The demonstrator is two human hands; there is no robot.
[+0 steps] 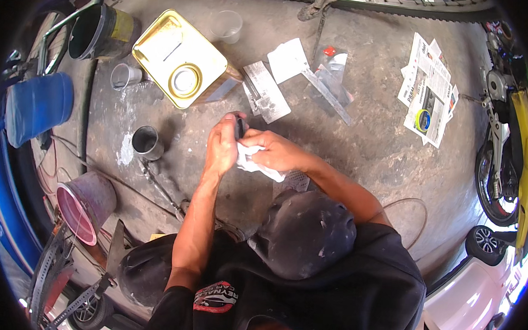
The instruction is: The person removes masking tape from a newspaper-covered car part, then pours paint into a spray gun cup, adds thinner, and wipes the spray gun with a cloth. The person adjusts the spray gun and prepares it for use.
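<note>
In front of my bent knees, both hands are close together over the concrete floor. My left hand (pixel 222 143) is closed round a small dark piece (pixel 239 128); its kind is not clear, since fingers cover most of it. My right hand (pixel 279 152) is closed on a crumpled white cloth (pixel 262 170), its fingers up against the dark piece. Just beyond the hands stands a square metal can (pixel 157 43) with a round cap. Flat metal spreaders (pixel 269 96) and a white sheet (pixel 287 58) lie beside it.
Around the can are a clear plastic cup (pixel 226 27), another cup (pixel 125 76) and a dark cup (pixel 147 142). A black bucket (pixel 95 32) and pink bucket (pixel 87 206) stand left. Newspapers (pixel 426 93) with a round yellow-rimmed tin (pixel 422 120) lie right. A bicycle wheel (pixel 404 2) spans the far edge.
</note>
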